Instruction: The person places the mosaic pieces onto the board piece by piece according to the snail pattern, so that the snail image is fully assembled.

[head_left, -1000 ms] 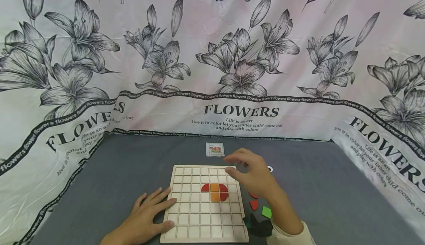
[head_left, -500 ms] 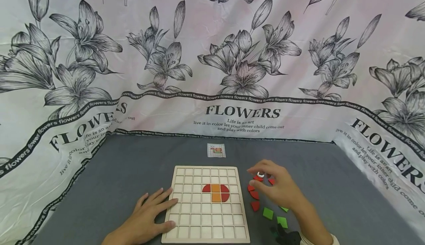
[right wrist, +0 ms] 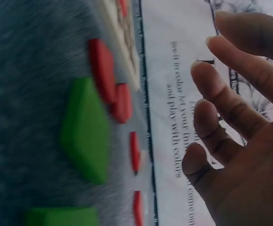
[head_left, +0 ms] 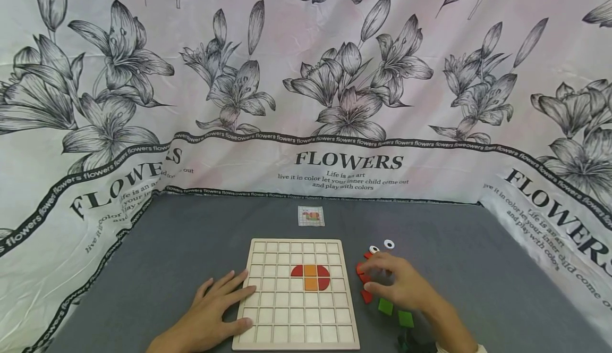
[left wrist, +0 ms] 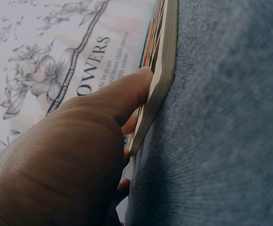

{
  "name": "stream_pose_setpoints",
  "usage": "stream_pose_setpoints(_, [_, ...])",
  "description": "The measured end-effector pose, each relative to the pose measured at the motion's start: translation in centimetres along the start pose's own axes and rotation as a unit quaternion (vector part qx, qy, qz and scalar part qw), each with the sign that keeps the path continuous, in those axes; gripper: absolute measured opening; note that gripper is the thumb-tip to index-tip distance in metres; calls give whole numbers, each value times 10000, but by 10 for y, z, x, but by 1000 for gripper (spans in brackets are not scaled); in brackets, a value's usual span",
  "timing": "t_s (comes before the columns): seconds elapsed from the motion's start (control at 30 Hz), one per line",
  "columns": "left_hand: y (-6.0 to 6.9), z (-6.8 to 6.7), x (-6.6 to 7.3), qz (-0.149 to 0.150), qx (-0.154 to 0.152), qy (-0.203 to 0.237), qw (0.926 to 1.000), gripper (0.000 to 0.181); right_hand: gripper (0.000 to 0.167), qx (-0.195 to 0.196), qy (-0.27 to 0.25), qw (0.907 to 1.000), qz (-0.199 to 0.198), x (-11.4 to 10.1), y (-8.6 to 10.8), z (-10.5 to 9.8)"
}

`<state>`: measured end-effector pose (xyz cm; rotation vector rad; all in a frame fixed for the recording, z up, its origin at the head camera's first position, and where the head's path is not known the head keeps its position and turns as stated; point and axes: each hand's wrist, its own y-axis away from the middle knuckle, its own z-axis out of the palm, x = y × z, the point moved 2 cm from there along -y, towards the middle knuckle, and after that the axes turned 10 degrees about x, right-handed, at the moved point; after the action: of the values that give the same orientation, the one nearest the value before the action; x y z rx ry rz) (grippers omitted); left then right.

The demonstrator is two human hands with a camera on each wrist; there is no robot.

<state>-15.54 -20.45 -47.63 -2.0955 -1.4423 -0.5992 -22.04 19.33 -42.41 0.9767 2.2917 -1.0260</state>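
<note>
A pale wooden grid board [head_left: 280, 318] lies on the grey cloth. My left hand [head_left: 210, 310] rests along its left edge with spread fingers; the left wrist view shows the thumb [left wrist: 127, 92] touching the board's rim. In the board's grid sit red rounded pieces [head_left: 323, 284] and orange square pieces [head_left: 311, 284]. Right of the board, my right hand [head_left: 404, 286] hovers over loose red pieces [head_left: 366, 296], thumb and fingers apart. The right wrist view shows its relaxed fingers [right wrist: 237, 108] holding nothing, near a green square piece [right wrist: 82, 132].
A small picture card [head_left: 311, 216] lies beyond the board. White eye-like discs [head_left: 389, 244] lie behind the red pieces. More green squares [head_left: 406, 319] and a dark object [head_left: 411, 342] are near my right forearm. A flower-printed cloth [head_left: 344, 169] walls the back and sides.
My right hand has moved from above the board's far right corner to the right, then down over the red pieces, uncovering the white discs. My left hand keeps its place.
</note>
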Motion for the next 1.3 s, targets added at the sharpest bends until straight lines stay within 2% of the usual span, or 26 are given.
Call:
stream_pose_setpoints(0.07, [-1, 0, 0, 13, 3, -37, 10000, 66, 22, -225, -171, 9994, 185, 5, 1, 2])
stream_pose_setpoints(0.2, [-2, 0, 1, 2, 24, -85, 10000, 66, 20, -646, -105, 9970, 407, 11, 3, 5])
stream_pose_setpoints(0.43, [-1, 0, 1, 38, 74, -139, 9999, 66, 21, -973, 610, 9933, 93, 12, 2, 6])
stream_pose_setpoints(0.57, [-1, 0, 0, 77, 128, -149, 9998, 66, 20, -1152, 943, 9881, 376, 10, 2, 8])
stream_pose_setpoints(0.73, [0, 0, 0, 73, 99, -39, 9999, 65, 17, -1074, 1075, 9861, 676, 11, 2, 11])
stream_pose_setpoints(0.97, [0, -1, 0, 17, -26, 58, 10000, 66, 22, -1100, 835, 9851, 1022, 10, 4, 14])
stream_pose_setpoints(1.13, [-2, -1, 1, 68, -59, 127, 9999, 64, 11, -1110, 953, 9850, 912, 11, 3, 15])
stream_pose_setpoints(1.3, [-2, -1, 0, 95, -71, 156, 9998, 63, 10, -1099, 1268, 9828, 774, 12, 2, 17])
